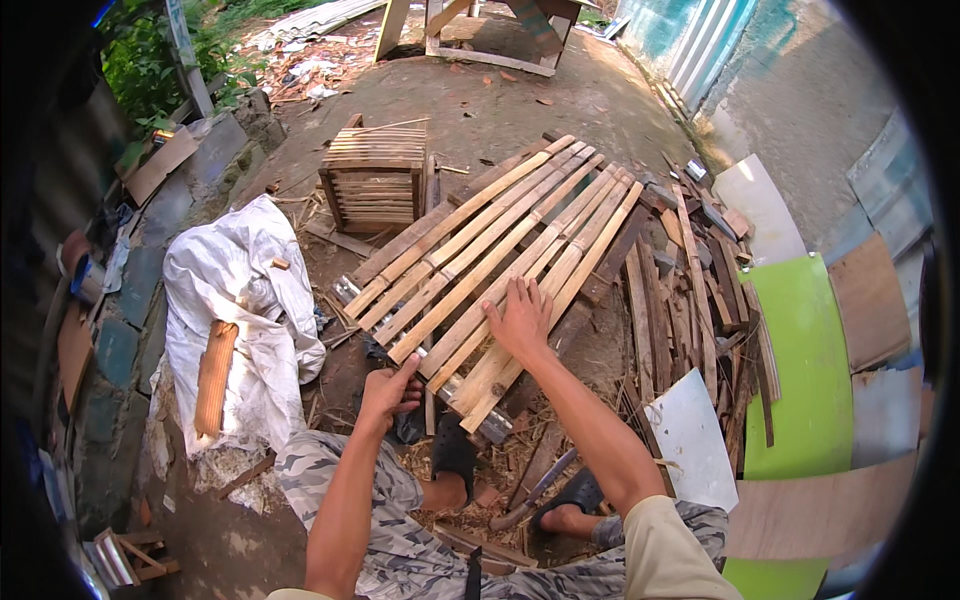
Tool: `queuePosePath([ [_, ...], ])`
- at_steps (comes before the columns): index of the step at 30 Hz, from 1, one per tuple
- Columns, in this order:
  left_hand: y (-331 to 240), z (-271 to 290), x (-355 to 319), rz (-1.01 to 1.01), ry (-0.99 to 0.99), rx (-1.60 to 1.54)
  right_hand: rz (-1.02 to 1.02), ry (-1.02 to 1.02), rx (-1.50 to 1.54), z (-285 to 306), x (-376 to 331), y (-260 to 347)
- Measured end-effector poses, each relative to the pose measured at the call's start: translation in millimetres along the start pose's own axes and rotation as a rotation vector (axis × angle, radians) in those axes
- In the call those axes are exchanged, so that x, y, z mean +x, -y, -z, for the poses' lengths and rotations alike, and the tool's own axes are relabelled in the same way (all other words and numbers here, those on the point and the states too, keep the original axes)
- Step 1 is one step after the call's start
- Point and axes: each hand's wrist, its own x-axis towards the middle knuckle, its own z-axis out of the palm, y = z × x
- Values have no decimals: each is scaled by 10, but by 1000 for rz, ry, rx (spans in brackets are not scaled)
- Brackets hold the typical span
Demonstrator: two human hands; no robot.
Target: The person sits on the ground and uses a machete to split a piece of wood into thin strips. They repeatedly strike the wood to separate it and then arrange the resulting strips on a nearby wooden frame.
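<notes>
A row of split bamboo slats (500, 255) lies slantwise in front of me, side by side with narrow gaps. Dark wooden rails show beneath and beside them. My right hand (521, 322) rests on the slats toward their near right part, fingers spread over the surface. At the near ends, my left hand (390, 396) has its thumb against the tip of one slat and its other fingers curled below. A shiny metal-looking bar (493, 425) runs under the near ends, partly covered by the slats.
A small slatted wooden crate (375, 178) stands beyond on the left. White sacking (240, 290) with a ridged wood piece (215, 380) lies left. Scrap wood (690, 290) is heaped right, near a green panel (800, 360). A curved-handled tool (535, 492) lies between my feet.
</notes>
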Motion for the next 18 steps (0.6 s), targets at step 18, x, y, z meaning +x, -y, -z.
queuePosePath([
  [18, 255, -268, -106, -439, -349, 350, 37, 70, 106, 45, 12, 98],
])
